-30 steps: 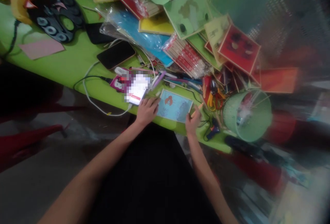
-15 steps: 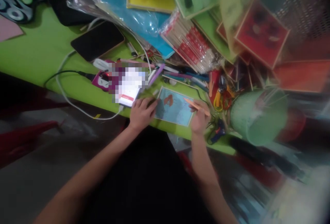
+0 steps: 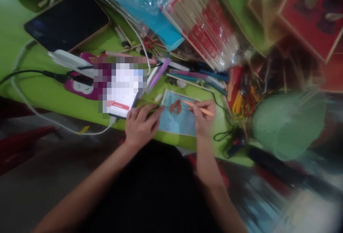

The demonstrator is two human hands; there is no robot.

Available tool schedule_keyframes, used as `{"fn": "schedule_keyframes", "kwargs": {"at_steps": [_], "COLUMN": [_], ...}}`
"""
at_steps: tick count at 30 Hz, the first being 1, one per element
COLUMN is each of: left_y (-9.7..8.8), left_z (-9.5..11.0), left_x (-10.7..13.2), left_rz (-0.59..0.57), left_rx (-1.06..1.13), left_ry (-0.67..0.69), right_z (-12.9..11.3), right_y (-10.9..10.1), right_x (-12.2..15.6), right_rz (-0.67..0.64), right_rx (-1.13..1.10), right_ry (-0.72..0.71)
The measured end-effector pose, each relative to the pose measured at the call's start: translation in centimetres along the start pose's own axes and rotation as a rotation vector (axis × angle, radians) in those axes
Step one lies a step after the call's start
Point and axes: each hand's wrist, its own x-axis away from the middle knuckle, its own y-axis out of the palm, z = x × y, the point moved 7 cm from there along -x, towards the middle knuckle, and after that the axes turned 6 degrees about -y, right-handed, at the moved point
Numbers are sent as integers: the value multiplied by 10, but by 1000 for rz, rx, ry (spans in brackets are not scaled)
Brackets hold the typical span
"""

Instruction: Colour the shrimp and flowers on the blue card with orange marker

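Cluttered and bright green, the desk (image 3: 53, 100) carries a blue card (image 3: 179, 123) lying flat near its front edge. Over it, the right grip (image 3: 204, 123) clasps an orange pen (image 3: 207, 112); whether the tip touches is unclear. That pen should be light and rigid, its slim barrel apt to twist, so best pinched toward the tip. The left grip (image 3: 140, 124), loosely spread, rests at the card's left edge. Likely thin and easily creased, the card suits handling by its borders.
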Motion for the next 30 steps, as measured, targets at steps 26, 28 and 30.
{"fn": "schedule_keyframes", "kwargs": {"at_steps": [26, 28, 30], "left_y": [-13, -13, -13], "left_z": [10, 10, 11], "left_x": [-2, -2, -2], "left_rz": [137, 139, 141], "left_rx": [-56, -53, -45], "left_ry": [121, 120, 119], "right_z": [-4, -5, -4], "right_y": [4, 4, 4], "right_x": [2, 2, 2], "right_rz": [-43, -43, -50], "right_rx": [102, 78, 65], "right_ry": [-101, -105, -105]}}
